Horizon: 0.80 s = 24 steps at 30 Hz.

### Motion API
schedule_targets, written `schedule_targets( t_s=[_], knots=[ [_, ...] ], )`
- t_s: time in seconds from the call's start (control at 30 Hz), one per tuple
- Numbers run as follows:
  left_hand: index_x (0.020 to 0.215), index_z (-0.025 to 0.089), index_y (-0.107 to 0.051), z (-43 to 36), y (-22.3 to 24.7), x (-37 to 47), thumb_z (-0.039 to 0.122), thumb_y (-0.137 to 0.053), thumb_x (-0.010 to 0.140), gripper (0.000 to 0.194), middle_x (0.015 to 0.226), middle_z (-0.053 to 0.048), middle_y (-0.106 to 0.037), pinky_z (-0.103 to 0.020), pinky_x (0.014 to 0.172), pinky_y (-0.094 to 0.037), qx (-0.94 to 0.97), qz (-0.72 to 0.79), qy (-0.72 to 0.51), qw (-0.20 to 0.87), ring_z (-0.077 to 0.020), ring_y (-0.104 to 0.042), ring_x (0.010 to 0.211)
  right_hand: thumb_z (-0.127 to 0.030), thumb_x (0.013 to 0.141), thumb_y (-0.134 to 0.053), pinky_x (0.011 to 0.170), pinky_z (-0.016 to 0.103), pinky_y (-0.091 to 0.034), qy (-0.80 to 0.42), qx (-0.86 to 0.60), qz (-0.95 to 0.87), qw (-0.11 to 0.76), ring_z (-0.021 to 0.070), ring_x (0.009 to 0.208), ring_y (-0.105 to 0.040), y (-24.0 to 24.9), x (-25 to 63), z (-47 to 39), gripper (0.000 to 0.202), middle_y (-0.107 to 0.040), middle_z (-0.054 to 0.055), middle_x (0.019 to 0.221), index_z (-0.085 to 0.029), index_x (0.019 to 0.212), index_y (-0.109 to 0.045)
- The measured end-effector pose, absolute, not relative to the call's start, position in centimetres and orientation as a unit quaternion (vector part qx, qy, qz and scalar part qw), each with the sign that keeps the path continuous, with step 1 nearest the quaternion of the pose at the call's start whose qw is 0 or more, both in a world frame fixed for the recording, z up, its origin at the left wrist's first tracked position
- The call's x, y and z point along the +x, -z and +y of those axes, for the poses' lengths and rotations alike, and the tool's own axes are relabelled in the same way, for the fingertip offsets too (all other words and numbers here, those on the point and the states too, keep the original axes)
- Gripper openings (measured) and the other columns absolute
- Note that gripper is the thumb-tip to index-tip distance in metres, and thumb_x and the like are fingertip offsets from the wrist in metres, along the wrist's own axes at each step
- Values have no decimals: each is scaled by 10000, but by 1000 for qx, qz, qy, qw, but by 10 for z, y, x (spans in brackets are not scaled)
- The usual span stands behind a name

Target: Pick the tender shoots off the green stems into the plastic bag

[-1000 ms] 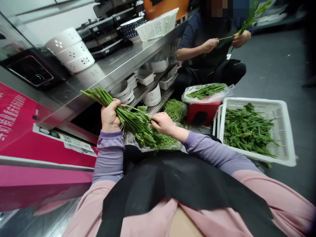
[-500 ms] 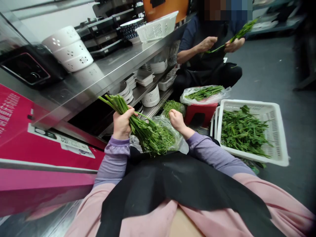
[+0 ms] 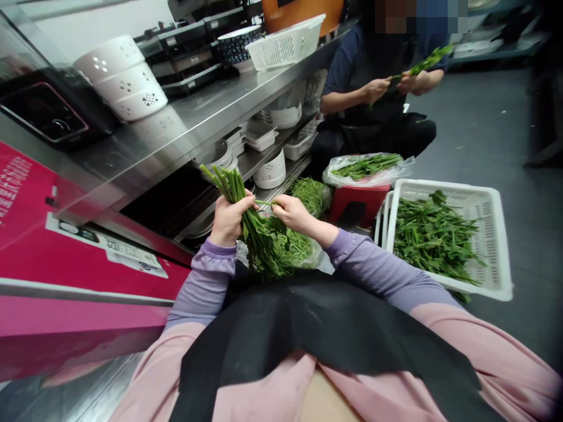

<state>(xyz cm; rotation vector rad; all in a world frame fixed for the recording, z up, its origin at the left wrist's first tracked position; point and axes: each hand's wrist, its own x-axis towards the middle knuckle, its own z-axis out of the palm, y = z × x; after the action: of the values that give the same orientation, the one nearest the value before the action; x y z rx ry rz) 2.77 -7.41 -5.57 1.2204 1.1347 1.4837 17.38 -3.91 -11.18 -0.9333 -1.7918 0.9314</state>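
Note:
A thick bunch of leafy green stems (image 3: 264, 246) is gripped in my left hand (image 3: 229, 220), cut ends pointing up and left, leaves hanging over my lap. My right hand (image 3: 295, 215) pinches a single green stem (image 3: 263, 203) that runs across to the left thumb. Beneath the bunch lies a clear plastic bag (image 3: 313, 256) holding thin green trimmings (image 3: 297, 249). At my right stands a white slotted basket (image 3: 492, 234) with leafy stems (image 3: 433, 240) inside.
A co-worker (image 3: 352, 70) sits opposite, holding greens in both hands. Between us, a bag of stems (image 3: 367, 166) rests on a red container (image 3: 356, 205). Along the left runs a steel counter (image 3: 193, 129) with white bowls (image 3: 127, 79) and a white basket (image 3: 288, 47).
My right hand has come left to the bunch and now pinches a stem beside my left hand. The left hand with the bunch has shifted slightly right. The co-worker's hands have drawn closer together.

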Motion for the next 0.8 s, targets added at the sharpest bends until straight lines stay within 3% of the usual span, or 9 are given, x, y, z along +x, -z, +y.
schedule_targets(
  t_s=[0.1, 0.2, 0.3, 0.5, 0.6, 0.67, 0.73, 0.8],
  knots=[
    [666, 133, -623, -77, 58, 28, 222, -745, 577, 175, 529, -6, -586, -241, 488, -468, 499, 451, -603, 428, -136, -578, 478, -266, 761, -451, 528, 231, -333, -478, -455, -555, 507, 111, 560, -397, 130, 175, -24, 195, -398, -15, 555, -196, 588, -395],
    [668, 138, -622, -78, 55, 25, 212, -754, 565, 183, 534, 2, -580, -238, 486, -466, 485, 450, -623, 418, -133, -576, 476, -307, 806, -430, 491, 220, -354, -589, -475, -369, 539, 95, 509, -419, 145, 184, -8, 156, -445, -23, 589, -197, 695, -426],
    [667, 131, -635, -76, 55, 21, 197, -764, 558, 181, 577, -13, -606, -234, 489, -468, 485, 452, -604, 442, -129, -583, 490, -379, 794, -521, 500, 202, -369, -578, -417, -445, 542, 73, 510, -421, 144, 188, -9, 193, -492, -33, 638, -186, 792, -520],
    [645, 110, -636, -69, 69, 18, 176, -757, 549, 168, 775, -75, -680, -271, 577, -521, 489, 433, -556, 514, -149, -632, 594, -488, 760, -606, 582, 224, -396, -519, -282, -705, 393, 106, 615, -498, 113, 172, -28, 359, -575, -2, 667, -133, 799, -641],
    [663, 113, -616, -70, 69, 10, 175, -765, 520, 215, 744, -63, -660, -281, 563, -524, 454, 465, -561, 513, -176, -650, 614, -446, 783, -615, 623, 241, -391, -375, -400, -755, 360, 141, 677, -537, 132, 182, -11, 293, -599, 16, 683, -156, 781, -654],
    [680, 123, -603, -70, 64, 1, 174, -761, 506, 241, 646, -28, -618, -270, 515, -507, 431, 490, -572, 497, -169, -630, 553, -387, 748, -677, 651, 257, -393, -287, -521, -752, 283, 169, 721, -565, 158, 193, 5, 218, -630, 48, 718, -169, 750, -661],
    [690, 135, -594, -70, 58, -7, 176, -742, 511, 236, 572, 5, -570, -265, 488, -498, 416, 499, -589, 482, -148, -591, 489, -336, 679, -751, 682, 268, -403, -271, -579, -740, 206, 193, 767, -591, 183, 203, 14, 202, -662, 82, 777, -171, 773, -683],
    [692, 145, -585, -68, 54, -13, 176, -717, 527, 215, 534, 23, -540, -263, 480, -498, 400, 496, -609, 472, -132, -561, 455, -329, 679, -752, 694, 264, -408, -306, -562, -739, 209, 182, 766, -593, 197, 206, 12, 237, -675, 81, 809, -162, 840, -703]
  ],
)
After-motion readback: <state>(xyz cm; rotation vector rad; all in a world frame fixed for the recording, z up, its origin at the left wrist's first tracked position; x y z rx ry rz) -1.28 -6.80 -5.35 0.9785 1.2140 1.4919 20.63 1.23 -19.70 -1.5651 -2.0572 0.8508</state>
